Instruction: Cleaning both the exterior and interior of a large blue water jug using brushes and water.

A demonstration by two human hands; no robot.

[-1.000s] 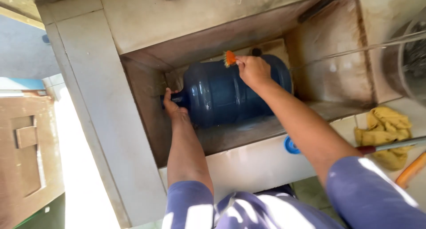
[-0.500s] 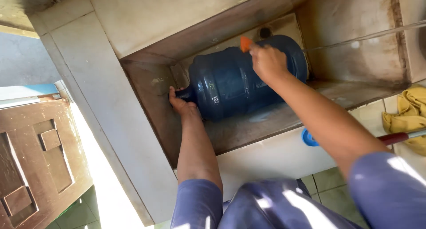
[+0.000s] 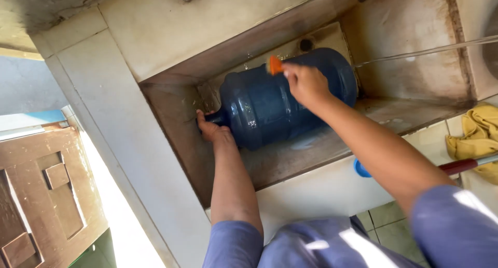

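A deep, stained concrete wash basin (image 3: 171,117) with pale tiled walls fills most of the view. Inside the basin, on its floor, lies a large dark blue plastic water jug (image 3: 280,99) on its side, its wet body glistening and its narrow neck pointing toward the basin's left wall. A thin stream of water (image 3: 425,50) crosses above the basin's right part and reaches the jug's far end.

The left hand (image 3: 210,128) is curled around the jug's neck, fingers wrapped on it close to the basin's left wall. The right hand (image 3: 306,84) rests on top of the jug's body, fingers closed on a small orange brush-like thing (image 3: 274,65) whose tip shows just beyond the knuckles, against the jug's upper side; its exact kind cannot be told.

Right of the basin, a crumpled yellow cloth (image 3: 477,135) lies on the tiled bench, with a red-handled stick (image 3: 459,166) across it. Just under the basin's front rim sits a small blue round object (image 3: 361,169).
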